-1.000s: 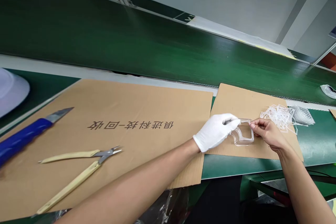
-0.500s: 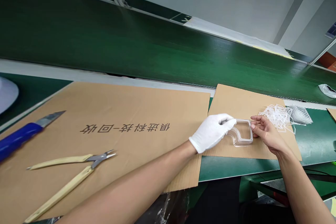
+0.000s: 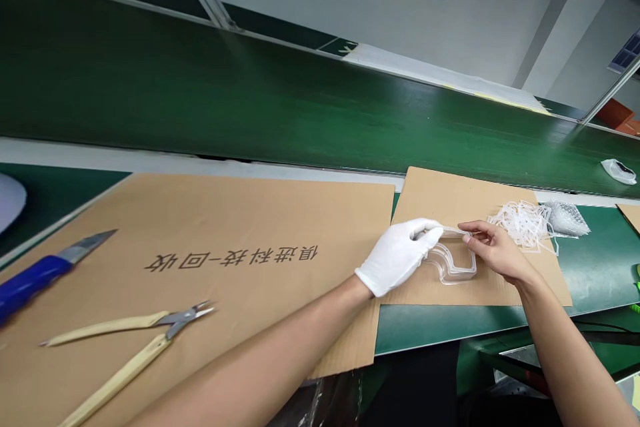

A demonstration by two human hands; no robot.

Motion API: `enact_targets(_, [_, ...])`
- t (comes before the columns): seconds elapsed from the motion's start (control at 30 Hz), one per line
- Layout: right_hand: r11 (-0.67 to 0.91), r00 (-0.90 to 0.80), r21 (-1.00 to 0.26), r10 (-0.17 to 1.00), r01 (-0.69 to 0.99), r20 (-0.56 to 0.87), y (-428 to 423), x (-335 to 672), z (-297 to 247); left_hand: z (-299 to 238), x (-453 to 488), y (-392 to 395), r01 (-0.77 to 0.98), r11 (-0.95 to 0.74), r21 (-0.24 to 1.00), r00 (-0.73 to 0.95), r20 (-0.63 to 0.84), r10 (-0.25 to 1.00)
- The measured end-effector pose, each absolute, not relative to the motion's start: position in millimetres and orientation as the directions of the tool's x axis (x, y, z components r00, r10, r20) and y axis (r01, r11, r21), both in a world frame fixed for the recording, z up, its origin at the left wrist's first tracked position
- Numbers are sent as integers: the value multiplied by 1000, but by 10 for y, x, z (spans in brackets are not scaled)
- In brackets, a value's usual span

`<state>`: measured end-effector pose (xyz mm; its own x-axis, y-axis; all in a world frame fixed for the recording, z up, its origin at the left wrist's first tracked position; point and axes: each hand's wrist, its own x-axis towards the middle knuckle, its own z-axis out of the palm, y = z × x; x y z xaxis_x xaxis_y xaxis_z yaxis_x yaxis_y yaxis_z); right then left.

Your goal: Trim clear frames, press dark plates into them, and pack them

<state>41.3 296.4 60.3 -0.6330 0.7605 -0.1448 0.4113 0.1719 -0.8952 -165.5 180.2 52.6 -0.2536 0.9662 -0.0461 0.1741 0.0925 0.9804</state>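
A clear moulded plastic frame (image 3: 456,268) is lying on the cardboard sheet (image 3: 450,197) right of centre, long axis roughly left to right. Its upper rim is pinched from either side by closed fingers: white-gloved left hand (image 3: 399,257), bare right hand (image 3: 493,245).

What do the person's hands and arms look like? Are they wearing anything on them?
The left hand wears a white fabric glove that ends at the wrist. The right hand has no glove. The bare left forearm and bare right forearm show no sleeves, and no watch or band.
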Motion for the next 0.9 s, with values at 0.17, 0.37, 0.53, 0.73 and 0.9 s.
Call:
enact_targets(0.17, [140, -630, -938, 770, 317, -98, 3033, 375, 633, 517, -1661, 1799, 193, 99, 976, -263, -46, 964])
enact_targets(0.37, [50, -593, -945, 789, 323, -160, 3076, 369, 571, 515, -1667, 1818, 217, 127, 968, -279, -63, 958])
enact_targets(0.53, [-22, -568, -938, 791, 345, -228, 3096, 352, 555, 512, -1670, 1813, 231, 141, 963, -292, -70, 954])
enact_targets(0.73, [-59, -581, -929, 765, 366, -277, 3127, 351, 586, 491, -1697, 1825, 262, 190, 946, -345, -92, 934])
enact_targets(0.9, [-29, -552, -926, 796, 376, -249, 3109, 344, 579, 482, -1691, 1843, 316, 204, 927, -374, -76, 924])
